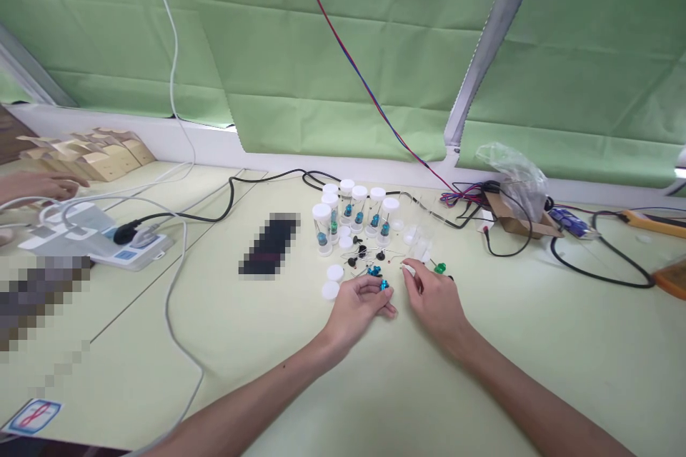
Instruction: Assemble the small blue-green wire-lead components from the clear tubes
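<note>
My left hand is closed in a pinch on a small shiny blue metal part, held just above the tabletop. To its right, the thumb and forefinger of my right hand are pressed together on something tiny and pale, too small to name. More blue parts, black round pieces with thin metal stems and loose white caps lie just beyond my hands. A green part rests beside my right hand. Several clear white-capped vials stand behind, with blue or green parts inside.
Left of the vials lies a pixelated dark object. A power strip with cables sits farther left, near another person's hand and cardboard pieces. At right are an open carton, a plastic bag and black cables.
</note>
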The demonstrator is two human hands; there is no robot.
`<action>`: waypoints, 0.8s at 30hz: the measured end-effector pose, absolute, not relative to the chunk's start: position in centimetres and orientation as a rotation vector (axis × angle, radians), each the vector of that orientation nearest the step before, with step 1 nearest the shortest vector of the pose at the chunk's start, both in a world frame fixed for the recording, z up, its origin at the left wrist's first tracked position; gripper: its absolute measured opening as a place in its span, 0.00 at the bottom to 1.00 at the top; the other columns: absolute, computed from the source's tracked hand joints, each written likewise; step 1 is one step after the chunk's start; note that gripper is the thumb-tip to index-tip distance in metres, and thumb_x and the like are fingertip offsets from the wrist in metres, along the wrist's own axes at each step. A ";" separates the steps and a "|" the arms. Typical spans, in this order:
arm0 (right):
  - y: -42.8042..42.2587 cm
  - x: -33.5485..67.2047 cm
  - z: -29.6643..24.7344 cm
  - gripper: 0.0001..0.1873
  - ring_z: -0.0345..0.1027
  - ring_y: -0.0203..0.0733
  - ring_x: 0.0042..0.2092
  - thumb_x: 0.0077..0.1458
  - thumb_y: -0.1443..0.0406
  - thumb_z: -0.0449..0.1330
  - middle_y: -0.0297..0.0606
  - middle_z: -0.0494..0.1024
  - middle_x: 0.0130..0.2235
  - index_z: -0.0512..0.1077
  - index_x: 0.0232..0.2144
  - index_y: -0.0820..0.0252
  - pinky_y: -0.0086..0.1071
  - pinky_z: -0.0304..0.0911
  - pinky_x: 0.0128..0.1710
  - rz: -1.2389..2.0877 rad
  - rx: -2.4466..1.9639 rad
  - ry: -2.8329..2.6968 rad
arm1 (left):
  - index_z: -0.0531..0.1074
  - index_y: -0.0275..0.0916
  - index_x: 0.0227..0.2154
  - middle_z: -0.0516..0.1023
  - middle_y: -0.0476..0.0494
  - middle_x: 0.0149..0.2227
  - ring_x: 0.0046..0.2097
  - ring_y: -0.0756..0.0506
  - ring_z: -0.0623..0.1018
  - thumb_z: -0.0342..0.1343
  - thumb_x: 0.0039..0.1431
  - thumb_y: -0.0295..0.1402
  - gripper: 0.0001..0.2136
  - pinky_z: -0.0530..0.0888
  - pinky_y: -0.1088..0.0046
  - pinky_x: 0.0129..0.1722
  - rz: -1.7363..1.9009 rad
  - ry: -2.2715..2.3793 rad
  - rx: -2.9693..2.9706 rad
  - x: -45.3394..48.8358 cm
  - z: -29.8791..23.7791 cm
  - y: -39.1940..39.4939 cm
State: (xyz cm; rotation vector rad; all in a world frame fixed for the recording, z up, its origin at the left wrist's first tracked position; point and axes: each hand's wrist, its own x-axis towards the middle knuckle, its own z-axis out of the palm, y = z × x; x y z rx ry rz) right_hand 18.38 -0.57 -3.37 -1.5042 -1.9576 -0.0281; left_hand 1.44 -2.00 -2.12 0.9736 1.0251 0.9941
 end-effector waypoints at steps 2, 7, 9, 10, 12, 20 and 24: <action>-0.4 18.4 -3.4 0.16 0.70 0.41 0.23 0.63 0.64 0.50 0.35 0.76 0.21 0.75 0.46 0.62 0.31 0.57 0.26 -0.075 -1.613 -2.035 | 0.70 0.32 0.38 0.77 0.44 0.27 0.29 0.44 0.80 0.67 0.47 0.41 0.20 0.76 0.67 0.35 0.995 1.029 0.983 1.5 -2.1 -2.0; -0.2 18.1 -3.3 0.17 0.74 0.45 0.27 0.63 0.64 0.52 0.37 0.79 0.23 0.72 0.51 0.61 0.31 0.56 0.26 -0.087 -1.805 -2.161 | 0.69 0.33 0.37 0.77 0.44 0.26 0.28 0.44 0.80 0.67 0.48 0.41 0.19 0.76 0.67 0.35 0.991 1.020 1.008 1.6 -2.2 -2.0; -0.3 17.9 -3.2 0.17 0.75 0.46 0.28 0.63 0.64 0.52 0.38 0.79 0.24 0.72 0.51 0.60 0.31 0.56 0.26 -0.087 -1.838 -2.183 | 0.69 0.33 0.36 0.77 0.44 0.26 0.28 0.44 0.80 0.67 0.48 0.41 0.19 0.75 0.67 0.34 0.994 1.016 1.015 1.6 -2.3 -2.0; -0.3 17.8 -3.2 0.17 0.75 0.46 0.29 0.64 0.63 0.51 0.38 0.79 0.24 0.71 0.52 0.61 0.31 0.56 0.26 -0.089 -1.849 -2.192 | 0.69 0.33 0.36 0.77 0.44 0.26 0.28 0.45 0.80 0.67 0.48 0.41 0.19 0.75 0.68 0.34 0.996 1.015 1.018 1.6 -2.3 -2.0; -0.4 17.7 -3.0 0.17 0.75 0.47 0.29 0.64 0.63 0.51 0.39 0.79 0.25 0.71 0.52 0.61 0.31 0.55 0.26 -0.100 -1.876 -2.200 | 0.69 0.33 0.36 0.77 0.44 0.26 0.28 0.45 0.80 0.67 0.48 0.41 0.19 0.75 0.68 0.33 0.998 1.014 1.025 1.6 -2.3 -1.9; 0.0 18.0 -3.0 0.15 0.76 0.47 0.30 0.64 0.64 0.52 0.39 0.80 0.26 0.69 0.51 0.59 0.31 0.54 0.26 -0.119 -1.926 -2.202 | 0.70 0.34 0.34 0.77 0.45 0.25 0.27 0.45 0.79 0.67 0.47 0.42 0.19 0.75 0.68 0.33 1.002 1.001 1.029 1.7 -2.4 -1.9; 0.5 18.0 -3.3 0.14 0.76 0.46 0.30 0.65 0.64 0.51 0.39 0.80 0.26 0.69 0.50 0.58 0.30 0.51 0.25 -0.109 -1.917 -2.234 | 0.71 0.34 0.34 0.77 0.45 0.25 0.26 0.45 0.79 0.67 0.46 0.42 0.19 0.75 0.68 0.32 1.004 0.991 1.033 1.7 -2.5 -1.9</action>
